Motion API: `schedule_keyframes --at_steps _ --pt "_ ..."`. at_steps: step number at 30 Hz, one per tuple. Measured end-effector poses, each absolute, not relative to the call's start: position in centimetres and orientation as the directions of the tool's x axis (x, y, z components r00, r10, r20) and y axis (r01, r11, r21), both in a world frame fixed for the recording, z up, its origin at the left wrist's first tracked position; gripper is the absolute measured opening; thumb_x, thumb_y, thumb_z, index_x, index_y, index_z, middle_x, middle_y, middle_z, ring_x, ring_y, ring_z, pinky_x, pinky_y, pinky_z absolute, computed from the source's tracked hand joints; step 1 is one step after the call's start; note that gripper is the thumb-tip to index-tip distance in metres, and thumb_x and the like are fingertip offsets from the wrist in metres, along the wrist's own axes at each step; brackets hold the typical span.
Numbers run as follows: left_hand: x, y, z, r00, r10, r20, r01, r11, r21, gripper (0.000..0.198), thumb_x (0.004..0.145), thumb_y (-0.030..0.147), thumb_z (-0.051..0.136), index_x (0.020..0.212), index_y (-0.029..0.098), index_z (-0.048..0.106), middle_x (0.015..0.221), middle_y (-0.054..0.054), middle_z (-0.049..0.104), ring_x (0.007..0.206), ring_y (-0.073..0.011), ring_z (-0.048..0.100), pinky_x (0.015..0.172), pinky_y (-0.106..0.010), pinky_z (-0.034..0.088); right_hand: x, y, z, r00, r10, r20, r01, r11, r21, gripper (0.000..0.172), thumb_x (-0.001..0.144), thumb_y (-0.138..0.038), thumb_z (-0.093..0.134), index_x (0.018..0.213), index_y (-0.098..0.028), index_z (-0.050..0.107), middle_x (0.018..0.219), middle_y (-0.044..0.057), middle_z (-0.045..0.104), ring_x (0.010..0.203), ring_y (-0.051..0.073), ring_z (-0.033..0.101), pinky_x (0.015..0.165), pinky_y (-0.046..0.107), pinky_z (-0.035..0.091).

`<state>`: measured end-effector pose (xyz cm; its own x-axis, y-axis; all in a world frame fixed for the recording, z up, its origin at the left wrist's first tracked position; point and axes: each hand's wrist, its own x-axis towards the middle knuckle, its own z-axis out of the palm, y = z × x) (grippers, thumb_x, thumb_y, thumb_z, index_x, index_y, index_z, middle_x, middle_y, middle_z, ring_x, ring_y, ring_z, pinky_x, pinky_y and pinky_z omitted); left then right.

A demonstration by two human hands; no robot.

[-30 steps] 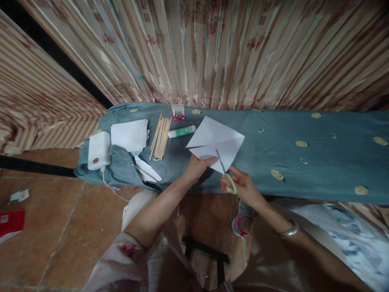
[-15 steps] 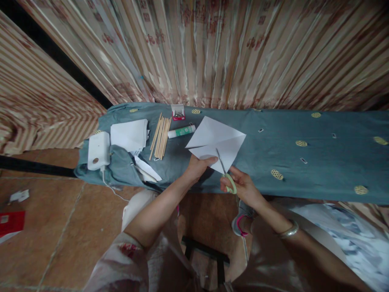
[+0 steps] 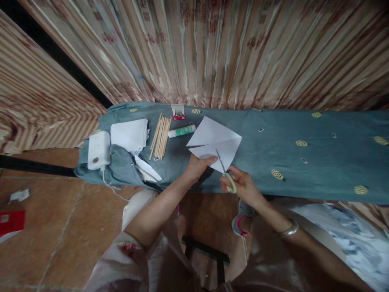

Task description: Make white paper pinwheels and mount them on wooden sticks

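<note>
A square sheet of white paper (image 3: 214, 132), turned cornerwise, has a slit running in from its left corner. My left hand (image 3: 197, 165) pinches the lower left edge, thumb on top and the other fingers underneath. In my right hand (image 3: 238, 180) are scissors (image 3: 230, 183) with light green handles. Their blade lies over the lower part of the sheet, pointing up and left; the other blade is hidden. Just left of the paper lies a white and green glue stick (image 3: 181, 131).
Several wooden sticks (image 3: 160, 138), a small red box of metal bits (image 3: 178, 112), a paper stack (image 3: 129, 134), folded paper pieces (image 3: 147, 168) and a white corded device (image 3: 99, 151) lie on the teal cloth (image 3: 331, 170). A striped curtain (image 3: 206, 52) hangs behind.
The sheet's right corner has shifted slightly left and down, and its left corner slightly right. Both hands keep their hold, nearly in place.
</note>
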<state>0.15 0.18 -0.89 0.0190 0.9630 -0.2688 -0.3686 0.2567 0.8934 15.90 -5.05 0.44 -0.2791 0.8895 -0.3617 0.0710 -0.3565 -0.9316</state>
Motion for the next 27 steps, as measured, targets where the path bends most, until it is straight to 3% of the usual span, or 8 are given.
schedule_keyframes --at_steps 6,10,15,19,24,27 --pt "-0.1 0.6 -0.7 -0.008 0.966 -0.257 -0.375 0.235 0.897 0.037 0.048 0.021 0.080 0.082 0.014 0.067 0.078 -0.003 0.070 0.070 -0.0175 0.062 0.066 -0.029 0.049 16.5 -5.2 -0.1 -0.373 0.867 -0.330 0.083 -0.322 -0.943 0.046 0.070 -0.052 0.074 0.099 -0.021 0.058 0.061 -0.003 0.065 0.053 0.011 0.059 0.049 0.023 0.044" --pt "-1.0 1.3 -0.5 -0.074 0.968 -0.239 -0.402 0.190 0.895 0.043 0.049 0.021 0.079 0.089 0.015 0.067 0.078 -0.002 0.070 0.070 -0.0172 0.062 0.067 -0.029 0.049 18.3 -4.7 0.5 -0.456 0.795 -0.400 0.160 -0.369 -0.916 0.049 0.071 -0.053 0.074 0.105 -0.019 0.060 0.064 -0.002 0.067 0.056 0.012 0.060 0.051 0.023 0.045" --pt "-2.1 1.9 -0.5 -0.132 0.965 -0.228 -0.405 0.157 0.901 0.048 0.048 0.019 0.077 0.095 0.017 0.066 0.080 -0.002 0.069 0.076 -0.0202 0.062 0.069 -0.031 0.051 22.5 -3.4 2.1 -0.491 0.708 -0.507 0.289 -0.417 -0.862 0.046 0.065 -0.057 0.077 0.085 -0.016 0.068 0.062 0.001 0.065 0.054 0.012 0.058 0.051 0.025 0.045" --pt "-2.2 1.7 -0.7 -0.089 0.965 -0.246 -0.373 0.197 0.907 0.034 0.050 0.019 0.076 0.083 0.017 0.067 0.076 -0.003 0.068 0.075 -0.0204 0.063 0.070 -0.032 0.051 24.7 -2.0 2.5 -0.306 0.834 -0.458 0.244 -0.396 -0.885 0.053 0.058 -0.057 0.082 0.089 -0.016 0.070 0.067 0.003 0.069 0.055 0.012 0.056 0.052 0.025 0.045" --pt "-1.5 0.9 -0.5 0.062 0.961 -0.269 -0.249 0.276 0.929 0.026 0.046 0.015 0.074 0.071 0.015 0.069 0.072 -0.002 0.070 0.069 -0.0177 0.061 0.068 -0.029 0.049 25.1 -0.3 1.6 0.094 0.980 -0.176 0.100 -0.185 -0.978 0.051 0.053 -0.054 0.086 0.089 -0.022 0.069 0.076 0.002 0.072 0.061 0.014 0.060 0.061 0.028 0.049" --pt "-0.9 0.1 -0.2 0.151 0.949 -0.276 -0.193 0.302 0.934 0.023 0.045 0.013 0.071 0.068 0.015 0.069 0.068 0.000 0.069 0.065 -0.0151 0.059 0.062 -0.025 0.046 24.8 0.5 1.3 0.143 0.986 -0.089 0.095 -0.103 -0.990 0.047 0.055 -0.051 0.085 0.089 -0.023 0.070 0.074 -0.001 0.071 0.061 0.013 0.059 0.061 0.028 0.048"
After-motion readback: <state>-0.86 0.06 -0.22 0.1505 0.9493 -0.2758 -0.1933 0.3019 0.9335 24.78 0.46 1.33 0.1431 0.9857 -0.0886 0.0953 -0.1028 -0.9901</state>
